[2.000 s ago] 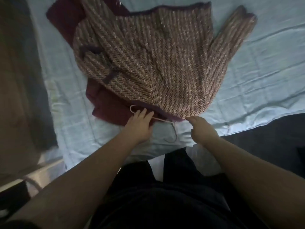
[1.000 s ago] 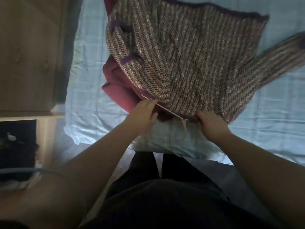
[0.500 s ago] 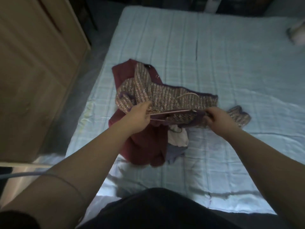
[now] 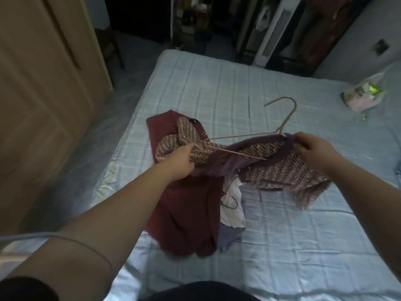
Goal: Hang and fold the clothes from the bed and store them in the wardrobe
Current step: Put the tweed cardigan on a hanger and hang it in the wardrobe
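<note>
I hold a striped pink-and-purple knit sweater (image 4: 280, 170) up over the bed (image 4: 282, 246). My left hand (image 4: 181, 160) grips one shoulder of it. My right hand (image 4: 312, 146) grips the other side at the purple neckline. A thin pink wire hanger (image 4: 280, 127) sits partly inside the sweater, its hook sticking up. Under the sweater a dark red garment (image 4: 184, 213) lies spread on the sheet, beside a white piece (image 4: 233, 205) and a lilac piece (image 4: 230, 235).
A wooden wardrobe (image 4: 43, 83) with closed doors stands on the left, a strip of floor between it and the bed. A plastic bag (image 4: 364, 92) lies at the bed's far right. A white tower fan (image 4: 273, 33) and dark clutter stand beyond the bed.
The sweater lay flat on the bed; both hands gathered it with the hanger and lifted it. My view rose from the bed edge to the whole room.
</note>
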{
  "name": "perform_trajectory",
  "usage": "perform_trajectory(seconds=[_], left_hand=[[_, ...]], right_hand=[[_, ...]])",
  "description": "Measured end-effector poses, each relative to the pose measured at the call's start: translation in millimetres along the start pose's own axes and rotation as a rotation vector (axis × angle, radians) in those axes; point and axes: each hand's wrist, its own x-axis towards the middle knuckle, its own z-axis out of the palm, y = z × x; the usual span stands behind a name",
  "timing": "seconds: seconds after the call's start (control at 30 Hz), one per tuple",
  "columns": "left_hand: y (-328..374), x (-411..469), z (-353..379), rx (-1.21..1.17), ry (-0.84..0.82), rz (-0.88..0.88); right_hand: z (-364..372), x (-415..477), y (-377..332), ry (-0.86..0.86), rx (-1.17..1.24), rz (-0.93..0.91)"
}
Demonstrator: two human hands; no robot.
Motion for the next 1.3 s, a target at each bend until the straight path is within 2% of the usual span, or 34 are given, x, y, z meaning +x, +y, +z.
perform_trajectory(seconds=[0.2, 0.37, 0.43, 0.53, 0.8, 0.93, 1.07, 1.3], left_hand=[[-5.6, 41.8, 29.7, -0.004, -0.094, 0.041], [-2.6, 85.8, 59.0, 0.142, -0.124, 0.111], [-3.0, 100.4, 68.5, 0.173, -0.112, 0.134], [-5.1, 115.6, 70.0, 0.031, -0.017, 0.114], [-11.0, 143.8, 14.4, -0.324, 0.087, 0.159], [0.3, 141.7, -28.4, -0.341, 0.132, 0.228], [21.9, 129.0, -65.9, -0.238, 0.173, 0.318], [74.9, 91.1, -116.1, -0.192, 0.233, 0.478]], right_hand=[[11.7, 4.0, 2.1, 0.006, 0.0, 0.075], [14.2, -1.3, 12.1, 0.01, 0.019, 0.116], [15.1, -4.8, 14.9, -0.006, 0.014, 0.125], [15.4, -9.1, 15.6, -0.018, 0.024, 0.144], [20.7, -12.4, 8.2, -0.019, 0.005, 0.147], [19.9, -10.3, 3.3, 0.025, -0.025, 0.159], [13.8, -9.5, -1.0, 0.091, -0.056, 0.164], [7.0, -16.3, -25.8, 0.209, -0.084, 0.16]])
